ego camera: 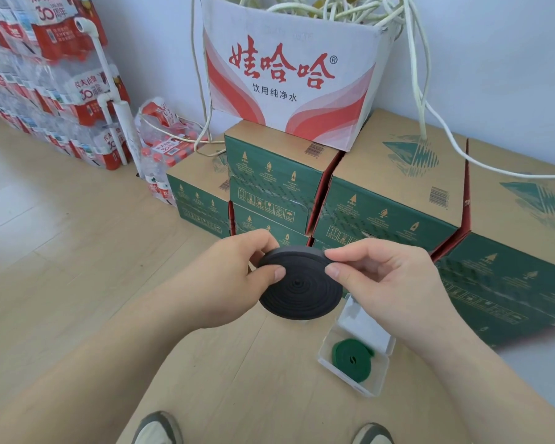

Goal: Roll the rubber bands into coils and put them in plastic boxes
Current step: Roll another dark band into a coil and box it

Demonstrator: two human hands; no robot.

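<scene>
The left hand's (234, 274) fingers were mostly hidden behind the black coil (298, 283), only the thumb showing on its face. The right hand (388, 283) covered part of the plastic box's (382, 379) raised lid. Two shoes (157, 427) were cut off at the bottom edge.

The box sat open on the floor (77, 235) with a green coil (353, 355) lying flat inside. A white carton (289, 75) held tangled pale cords (334, 8).

The left hand gripped the black coil's left edge. The right pinched its upper right rim between thumb and forefinger, holding it in the air above the floor, up and left of the box.
</scene>
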